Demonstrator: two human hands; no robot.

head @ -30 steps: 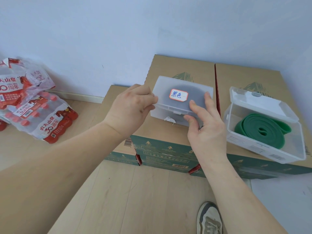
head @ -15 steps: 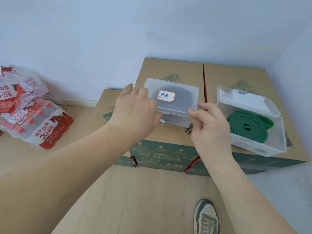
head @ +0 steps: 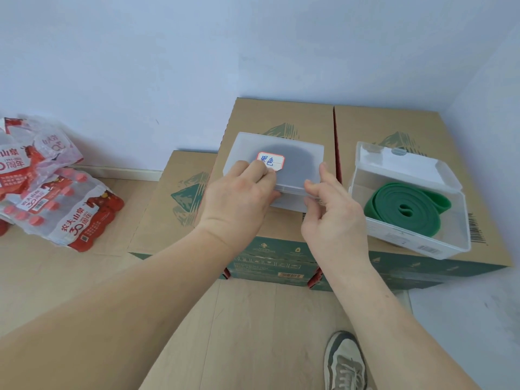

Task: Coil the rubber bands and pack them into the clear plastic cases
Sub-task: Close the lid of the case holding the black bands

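A closed clear plastic case [head: 295, 161] with a red-bordered label rests on a cardboard box; a dark coiled band shows dimly through its lid. My left hand [head: 239, 201] presses on the lid's front left, fingers over the label's edge. At the front right corner, my right hand [head: 332, 209] touches the case with thumb and fingers pinched at the lid's rim. A second clear case [head: 450, 240] stands open to the right, its lid tipped back, with a coiled green band [head: 405, 206] inside.
Two cardboard boxes [head: 394, 128] sit side by side against the white wall, with a lower box [head: 180, 204] to their left. Shrink-wrapped packs of red-capped bottles [head: 56, 201] lie on the wooden floor at left. A shoe [head: 344, 361] is below.
The labelled case has come down to rest on the box. My left hand has moved from its left side onto the lid; my right hand has stayed at the front right corner.
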